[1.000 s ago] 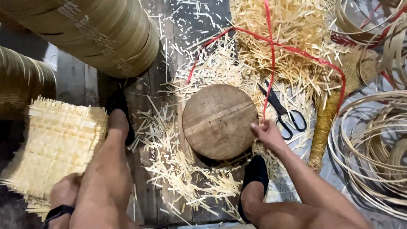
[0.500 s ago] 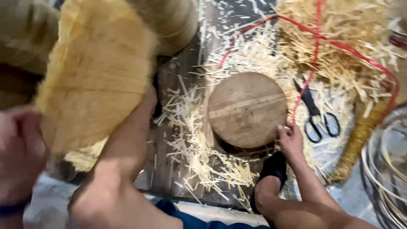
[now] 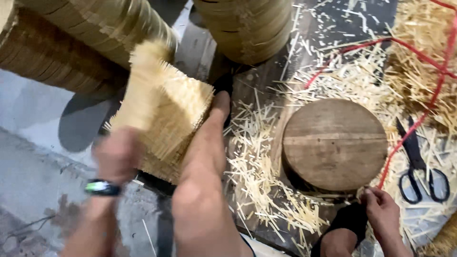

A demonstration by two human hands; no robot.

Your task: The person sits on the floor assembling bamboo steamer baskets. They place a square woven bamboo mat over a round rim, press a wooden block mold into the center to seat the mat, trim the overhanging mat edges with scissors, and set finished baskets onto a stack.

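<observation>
We're mid-pickup: left hand point(image 3: 116, 154), blurred, closed on the woven bamboo mat point(image 3: 164, 112) at 10 o'clock of the round wooden block point(image 3: 334, 143). Right hand point(image 3: 382, 212) rests at the block's 5 o'clock, fingers loosely curled, holding nothing. Next move likely needs both hands steadying the mat.

Basket workshop, bamboo strip coils point(image 3: 85, 43), offcuts point(image 3: 257, 166)

One square mat of woven pale bamboo strips point(image 3: 162, 114) is at the near left, and one round wooden block point(image 3: 334, 143) lies to the right. One pair of black-handled scissors point(image 3: 421, 166) lies at the far right, three big rolls of coiled bamboo strip point(image 3: 85, 33) stand at the far edge, and two hands show.
</observation>
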